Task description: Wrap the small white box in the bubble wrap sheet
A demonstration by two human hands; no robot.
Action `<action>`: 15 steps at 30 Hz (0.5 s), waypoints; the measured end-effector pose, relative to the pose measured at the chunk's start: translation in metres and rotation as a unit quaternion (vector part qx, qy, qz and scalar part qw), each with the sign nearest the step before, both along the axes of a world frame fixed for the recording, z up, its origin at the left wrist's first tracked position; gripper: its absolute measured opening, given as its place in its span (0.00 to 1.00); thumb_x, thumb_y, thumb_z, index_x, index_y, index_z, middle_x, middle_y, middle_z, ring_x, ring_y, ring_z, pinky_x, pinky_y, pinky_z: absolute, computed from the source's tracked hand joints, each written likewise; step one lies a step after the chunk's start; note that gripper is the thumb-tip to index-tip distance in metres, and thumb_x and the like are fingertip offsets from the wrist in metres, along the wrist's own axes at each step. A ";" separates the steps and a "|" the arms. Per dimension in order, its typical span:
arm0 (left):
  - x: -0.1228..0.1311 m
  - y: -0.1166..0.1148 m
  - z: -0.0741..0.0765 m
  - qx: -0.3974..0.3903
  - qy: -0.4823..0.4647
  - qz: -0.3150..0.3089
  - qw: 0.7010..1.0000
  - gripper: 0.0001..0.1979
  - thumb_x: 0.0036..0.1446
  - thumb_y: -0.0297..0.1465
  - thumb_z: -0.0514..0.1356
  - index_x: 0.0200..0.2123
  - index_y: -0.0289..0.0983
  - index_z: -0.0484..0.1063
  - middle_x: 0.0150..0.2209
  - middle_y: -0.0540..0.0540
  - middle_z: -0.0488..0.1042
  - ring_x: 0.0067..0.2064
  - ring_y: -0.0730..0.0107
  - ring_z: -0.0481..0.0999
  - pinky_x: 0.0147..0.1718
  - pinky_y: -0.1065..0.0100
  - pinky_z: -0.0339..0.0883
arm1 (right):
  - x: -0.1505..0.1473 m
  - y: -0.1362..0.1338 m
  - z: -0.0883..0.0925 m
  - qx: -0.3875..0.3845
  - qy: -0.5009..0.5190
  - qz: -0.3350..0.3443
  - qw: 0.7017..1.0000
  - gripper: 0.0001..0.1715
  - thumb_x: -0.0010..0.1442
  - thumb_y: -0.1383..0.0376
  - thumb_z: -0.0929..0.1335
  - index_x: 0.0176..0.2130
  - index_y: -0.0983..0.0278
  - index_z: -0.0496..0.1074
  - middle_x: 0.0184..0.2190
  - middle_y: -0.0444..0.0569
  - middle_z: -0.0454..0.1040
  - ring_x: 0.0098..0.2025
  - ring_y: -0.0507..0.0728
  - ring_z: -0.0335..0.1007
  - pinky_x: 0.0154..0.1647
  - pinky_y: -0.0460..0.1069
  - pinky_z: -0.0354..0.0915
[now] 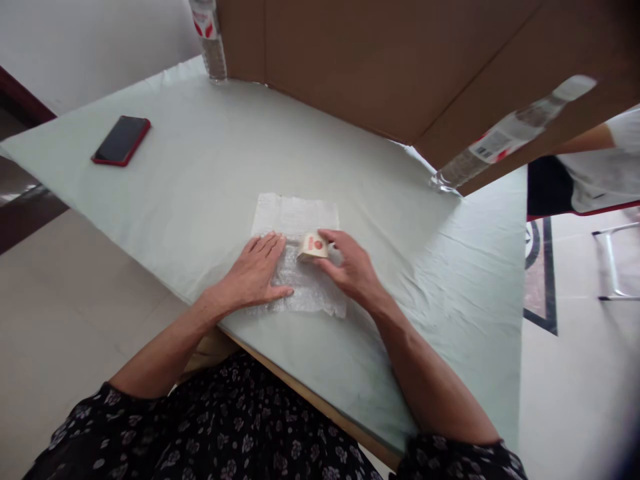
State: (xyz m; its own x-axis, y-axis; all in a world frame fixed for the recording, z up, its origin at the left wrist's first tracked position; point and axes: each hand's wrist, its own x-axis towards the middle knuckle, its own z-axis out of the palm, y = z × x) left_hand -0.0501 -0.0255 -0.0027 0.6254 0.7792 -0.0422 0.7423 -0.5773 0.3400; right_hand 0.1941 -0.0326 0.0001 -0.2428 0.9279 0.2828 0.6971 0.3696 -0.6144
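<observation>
A sheet of bubble wrap (310, 291) lies flat on the covered table, near its front edge. My left hand (260, 268) rests palm down on the left side of the sheet, fingers stretched out and thumb apart. Over the middle of the sheet is a small cream box (314, 246) with red print. My right hand (346, 263) grips this box from the right between thumb and fingers. Whether the box touches the wrap below cannot be made out.
A pale green cloth (200, 167) covers the table. A phone in a red case (121, 141) lies at the left. Large cardboard (340, 60) stands along the back, with a clear bottle (213, 47) at its left and another bottle (505, 139) at its right. Behind it, a person's arm (583, 141) shows.
</observation>
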 end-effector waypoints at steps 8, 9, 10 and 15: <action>-0.005 0.014 0.003 -0.014 0.013 -0.003 1.000 0.50 0.57 0.52 0.62 0.71 0.29 0.48 0.73 0.26 0.52 0.75 0.41 0.48 0.71 0.44 0.41 | 0.091 -0.027 -0.004 -0.034 -0.017 -0.187 0.982 0.31 0.58 0.54 0.71 0.58 0.61 0.70 0.54 0.59 0.76 0.52 0.67 0.76 0.50 0.64 0.73; -0.006 0.015 0.003 -0.014 0.008 -0.007 1.000 0.50 0.56 0.52 0.62 0.71 0.30 0.48 0.73 0.27 0.52 0.75 0.41 0.48 0.71 0.43 0.41 | 0.096 -0.032 -0.006 -0.032 -0.027 -0.186 0.982 0.32 0.58 0.53 0.71 0.59 0.62 0.69 0.56 0.60 0.75 0.54 0.68 0.74 0.51 0.65 0.72; -0.007 0.015 0.003 -0.014 0.003 -0.010 1.000 0.50 0.56 0.53 0.63 0.71 0.31 0.49 0.73 0.27 0.52 0.75 0.41 0.48 0.71 0.43 0.41 | 0.098 -0.036 -0.006 -0.018 -0.035 -0.187 0.982 0.34 0.58 0.53 0.71 0.60 0.62 0.68 0.58 0.61 0.74 0.57 0.69 0.72 0.52 0.66 0.72; -0.016 0.014 0.002 -0.002 -0.035 0.012 0.999 0.46 0.58 0.52 0.62 0.71 0.35 0.51 0.72 0.30 0.55 0.74 0.42 0.50 0.70 0.40 0.43 | 0.069 -0.049 0.017 0.105 -0.019 -0.210 0.972 0.25 0.63 0.57 0.70 0.58 0.58 0.70 0.61 0.59 0.70 0.65 0.68 0.65 0.59 0.68 0.68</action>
